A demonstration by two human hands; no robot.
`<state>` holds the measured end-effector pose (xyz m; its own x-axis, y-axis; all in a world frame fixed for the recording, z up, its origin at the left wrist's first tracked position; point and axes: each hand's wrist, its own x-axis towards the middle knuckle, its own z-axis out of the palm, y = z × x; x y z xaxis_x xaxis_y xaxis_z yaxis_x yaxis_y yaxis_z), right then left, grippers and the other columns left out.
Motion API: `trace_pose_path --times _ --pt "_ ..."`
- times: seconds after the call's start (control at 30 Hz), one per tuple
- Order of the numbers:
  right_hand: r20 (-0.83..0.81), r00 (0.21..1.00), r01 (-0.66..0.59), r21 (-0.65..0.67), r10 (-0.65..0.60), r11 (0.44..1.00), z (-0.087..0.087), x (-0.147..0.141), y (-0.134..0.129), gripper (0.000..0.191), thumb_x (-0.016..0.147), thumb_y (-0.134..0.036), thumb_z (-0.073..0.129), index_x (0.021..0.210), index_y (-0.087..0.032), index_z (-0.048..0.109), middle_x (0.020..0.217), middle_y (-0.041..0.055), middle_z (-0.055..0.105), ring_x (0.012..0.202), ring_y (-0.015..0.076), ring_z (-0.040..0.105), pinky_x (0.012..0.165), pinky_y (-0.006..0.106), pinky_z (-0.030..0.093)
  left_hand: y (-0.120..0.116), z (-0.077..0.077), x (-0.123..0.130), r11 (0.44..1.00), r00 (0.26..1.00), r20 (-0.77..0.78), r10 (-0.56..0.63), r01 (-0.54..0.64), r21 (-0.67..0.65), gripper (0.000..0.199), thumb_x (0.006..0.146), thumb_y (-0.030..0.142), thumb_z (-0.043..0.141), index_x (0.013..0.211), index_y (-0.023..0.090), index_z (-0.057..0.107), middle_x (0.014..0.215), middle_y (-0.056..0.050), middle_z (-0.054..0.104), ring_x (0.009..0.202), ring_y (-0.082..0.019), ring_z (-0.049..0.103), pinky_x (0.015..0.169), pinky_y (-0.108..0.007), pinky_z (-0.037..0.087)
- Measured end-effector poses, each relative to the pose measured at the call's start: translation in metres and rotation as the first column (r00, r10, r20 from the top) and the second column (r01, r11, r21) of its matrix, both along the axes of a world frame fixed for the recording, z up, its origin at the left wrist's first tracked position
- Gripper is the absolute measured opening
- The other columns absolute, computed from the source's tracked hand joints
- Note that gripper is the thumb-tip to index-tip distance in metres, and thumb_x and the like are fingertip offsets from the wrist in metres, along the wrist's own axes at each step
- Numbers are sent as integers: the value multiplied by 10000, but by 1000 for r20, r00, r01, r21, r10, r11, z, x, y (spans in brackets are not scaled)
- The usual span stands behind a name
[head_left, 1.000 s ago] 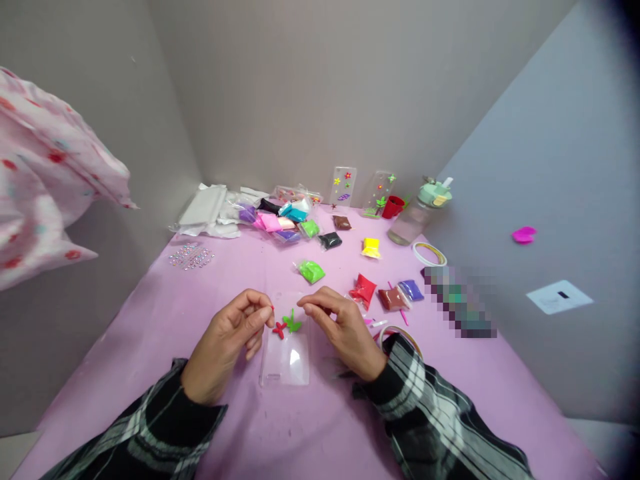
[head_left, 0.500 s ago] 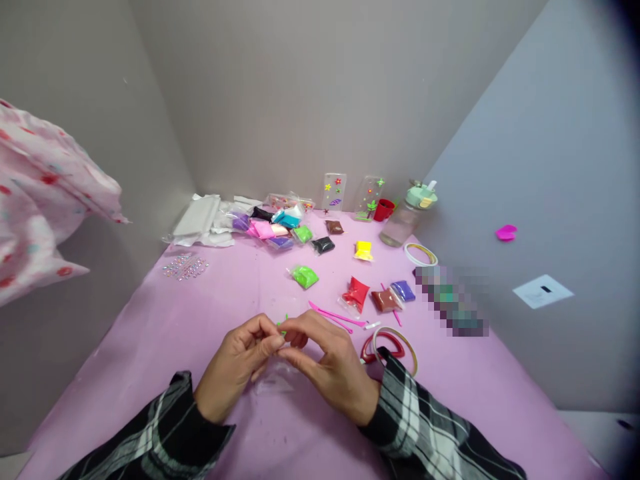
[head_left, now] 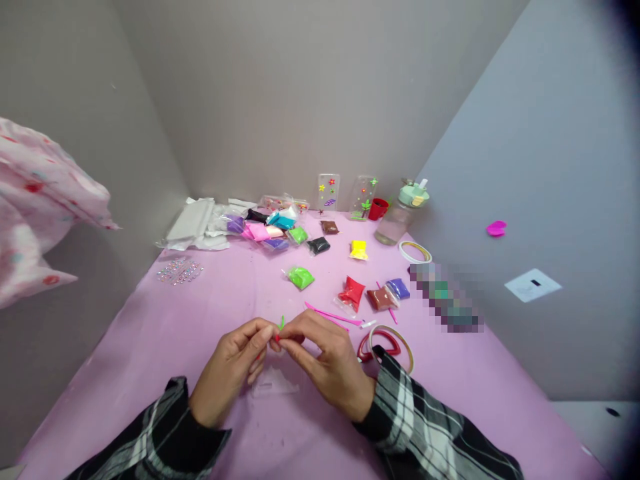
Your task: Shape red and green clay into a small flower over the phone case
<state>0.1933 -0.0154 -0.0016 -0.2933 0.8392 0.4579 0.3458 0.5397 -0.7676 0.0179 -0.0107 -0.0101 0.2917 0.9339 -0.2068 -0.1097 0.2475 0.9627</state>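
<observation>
Above the middle front of the table, my left hand [head_left: 226, 371] and my right hand [head_left: 329, 363] meet fingertip to fingertip. Both are closed in a pinch around a tiny piece of red clay [head_left: 277, 338]. A second speck of red shows by the lower fingers of my left hand. Just beyond the fingertips stands out a thin green clay shape [head_left: 282, 323]; whether it touches them I cannot tell. Beneath my hands lies a clear phone case [head_left: 274, 385], partly hidden by them.
Behind my hands lie packets of green clay [head_left: 301, 277], red clay [head_left: 351, 294] and brown clay [head_left: 381, 299], with pink modelling tools [head_left: 333, 315]. Tape rolls [head_left: 413, 353] are at right. Decorated phone cases [head_left: 329, 193] and a bottle [head_left: 397, 220] stand at the back.
The red clay has come into sight between my fingertips, and more of the green shape shows. My hands stay together; the whole view has shifted slightly.
</observation>
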Motion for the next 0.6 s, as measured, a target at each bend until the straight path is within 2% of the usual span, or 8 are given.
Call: trace_pose_path --times 0.13,0.3,0.37,0.47,0.6 --pt "23 1000 16 42 -17 999 1 3 1 93 949 -199 639 1025 -186 690 870 47 652 811 161 620 724 267 497 1 3 -1 1000 1000 -26 10 -10 22 315 840 500 701 903 191 707 617 57 497 457 -77 295 435 -216 260" --pt "113 991 51 154 -69 987 -3 3 2 102 975 -209 595 1029 -184 677 881 67 654 807 177 608 708 293 497 0 1 -2 994 997 -73 -7 15 105 283 893 460 652 933 202 761 618 35 537 492 -106 387 499 -244 329" --pt "120 989 65 165 -85 984 -3 4 2 136 986 -181 554 1043 -191 677 900 71 663 823 180 615 724 302 504 0 2 -3 993 997 -71 2 6 117 270 902 438 646 979 212 771 681 13 598 527 -122 437 547 -257 376" --pt "35 993 107 72 -110 992 -1 7 5 159 961 -138 550 1010 -197 690 867 51 657 799 168 620 726 296 506 2 5 -4 995 999 -13 47 -46 89 249 880 400 684 1034 223 768 745 -5 644 627 -142 520 639 -256 434" --pt "-136 984 93 -181 -118 979 -1 11 13 156 917 -158 603 1007 -215 718 919 39 673 826 157 635 740 281 516 10 13 -11 981 967 162 196 -191 -45 264 804 339 777 1038 218 761 902 -32 701 851 -167 620 811 -247 498"
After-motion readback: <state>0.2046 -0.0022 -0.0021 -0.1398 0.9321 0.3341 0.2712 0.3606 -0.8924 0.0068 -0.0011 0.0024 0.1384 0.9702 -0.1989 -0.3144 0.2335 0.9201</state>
